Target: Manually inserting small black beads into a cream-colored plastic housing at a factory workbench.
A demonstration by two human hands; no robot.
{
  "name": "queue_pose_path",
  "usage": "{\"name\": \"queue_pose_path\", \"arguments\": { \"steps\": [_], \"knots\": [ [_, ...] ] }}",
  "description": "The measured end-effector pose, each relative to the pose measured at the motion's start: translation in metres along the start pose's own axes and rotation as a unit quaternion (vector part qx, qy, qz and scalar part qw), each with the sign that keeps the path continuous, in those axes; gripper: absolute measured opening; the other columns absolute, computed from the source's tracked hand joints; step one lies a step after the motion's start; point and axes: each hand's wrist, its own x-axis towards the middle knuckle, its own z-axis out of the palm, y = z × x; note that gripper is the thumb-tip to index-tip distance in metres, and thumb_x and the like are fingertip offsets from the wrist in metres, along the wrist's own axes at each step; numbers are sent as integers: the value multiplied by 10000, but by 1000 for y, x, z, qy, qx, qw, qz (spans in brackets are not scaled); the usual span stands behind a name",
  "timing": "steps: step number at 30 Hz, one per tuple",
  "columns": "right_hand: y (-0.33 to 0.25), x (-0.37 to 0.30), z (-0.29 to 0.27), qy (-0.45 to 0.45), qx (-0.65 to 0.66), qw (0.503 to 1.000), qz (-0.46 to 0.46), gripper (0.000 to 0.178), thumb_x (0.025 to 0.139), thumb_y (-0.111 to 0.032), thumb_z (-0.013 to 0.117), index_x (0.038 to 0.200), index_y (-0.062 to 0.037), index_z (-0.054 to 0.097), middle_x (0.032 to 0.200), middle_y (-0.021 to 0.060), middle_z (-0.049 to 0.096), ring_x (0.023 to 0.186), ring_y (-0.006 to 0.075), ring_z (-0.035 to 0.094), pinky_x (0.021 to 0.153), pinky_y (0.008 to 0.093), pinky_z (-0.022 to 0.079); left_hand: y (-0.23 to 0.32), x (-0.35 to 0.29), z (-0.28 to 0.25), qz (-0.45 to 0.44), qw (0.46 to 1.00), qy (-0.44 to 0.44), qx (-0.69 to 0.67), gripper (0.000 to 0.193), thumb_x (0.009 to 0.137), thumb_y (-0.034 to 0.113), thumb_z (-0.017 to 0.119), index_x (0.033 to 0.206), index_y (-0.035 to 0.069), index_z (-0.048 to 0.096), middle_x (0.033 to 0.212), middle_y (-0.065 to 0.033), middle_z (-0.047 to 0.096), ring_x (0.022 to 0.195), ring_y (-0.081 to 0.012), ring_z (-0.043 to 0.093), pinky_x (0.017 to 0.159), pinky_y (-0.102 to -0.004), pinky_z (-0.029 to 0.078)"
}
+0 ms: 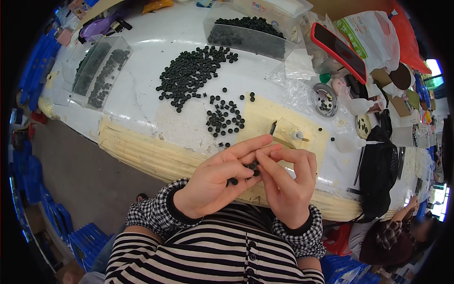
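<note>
My left hand [208,182] is cupped in front of me, its fingers curled around several small black round parts [255,172]. My right hand [289,187] meets it at the fingertips, thumb and index finger pinched together beside those parts; whatever sits in that pinch is hidden. Just beyond the hands, a small fixture [295,136] with a pale upright piece and a brass-coloured pin rests on a yellow sheet [257,111]. A loose group of the same black parts [224,119] lies to its left, with a larger pile [189,73] farther back.
Clear bins of black parts stand at the back [248,46] and left [101,80]. A red-cased phone [339,52], a round metal dish [325,100], squeeze bottles [349,143] and a black bag [378,175] crowd the right. Yellow padding [142,151] lines the near table edge. Another person [392,236] sits at lower right.
</note>
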Motion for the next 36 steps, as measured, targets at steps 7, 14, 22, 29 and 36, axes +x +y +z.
{"name": "queue_pose_path", "arguments": {
  "steps": [7, 14, 22, 29, 36],
  "knots": [
    [2, -2, 0, -19, 27, 999, 22, 258, 677, -9, 743, 923, -75, 702, 876, 38, 593, 809, 244, 532, 686, 347, 452, -2, 2, -3, 0, 1000, -11, 1, 599, 890, -62, 332, 1479, -22, 229, 1488, -190, 335, 1352, -235, 373, 1120, -362, 322],
    [4, -4, -5, 17, 124, 986, 110, 223, 707, 34, 739, 905, -58, 692, 855, 65, 583, 802, 234, 543, 667, 317, 442, -10, 2, -7, 27, 999, 16, 32, 363, 1017, 108, 425, 1362, -5, 455, 1328, -142, 512, 1199, -181, 533, 1040, -343, 452],
    [3, -7, -1, 52, 156, 981, 106, 259, 678, 34, 762, 913, -55, 695, 839, 83, 575, 769, 231, 545, 649, 309, 438, -16, 3, -18, 65, 993, 49, 85, 249, 944, 62, 587, 1179, -17, 614, 1065, -109, 658, 958, -129, 631, 841, -231, 542],
    [0, -5, -4, 59, 122, 988, 70, 282, 668, 37, 766, 924, -64, 706, 817, 62, 581, 733, 220, 535, 627, 303, 427, -19, 6, -20, 86, 995, 27, 42, 249, 955, 93, 586, 1188, 9, 616, 1000, -70, 656, 686, -45, 475, 620, -158, 410],
    [0, -6, -4, 77, 110, 988, 73, 273, 673, 36, 762, 921, -67, 711, 801, 56, 579, 722, 218, 531, 613, 303, 420, -17, 7, -20, 49, 999, 13, 6, 263, 997, 136, 515, 1221, 18, 587, 983, -58, 634, 629, -40, 398, 588, -157, 375]
  ]
}}
